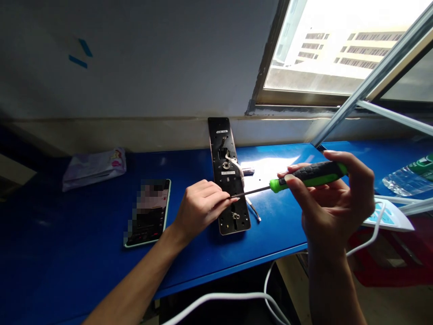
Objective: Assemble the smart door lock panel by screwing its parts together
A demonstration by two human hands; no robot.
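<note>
My right hand [333,194] is closed round the black and green handle of a screwdriver [309,175], its shaft pointing left. At the tip of that shaft, the fingers of my left hand [204,201] are pinched together; whatever they hold there is too small to make out. Under the tip lies a long black door lock panel [219,180] with holes, metal posts and white labels. A pale cable [241,174] comes out of its middle, and a thin wire with a small plug [254,211] hangs off its right side.
On the blue table [189,266], a phone [149,214] lies left of my left hand and a soft packet [94,168] farther back. To the right are a metal frame [355,97], a plastic bottle [411,178] and a white power strip [394,216]. A white cord [233,296] loops in front.
</note>
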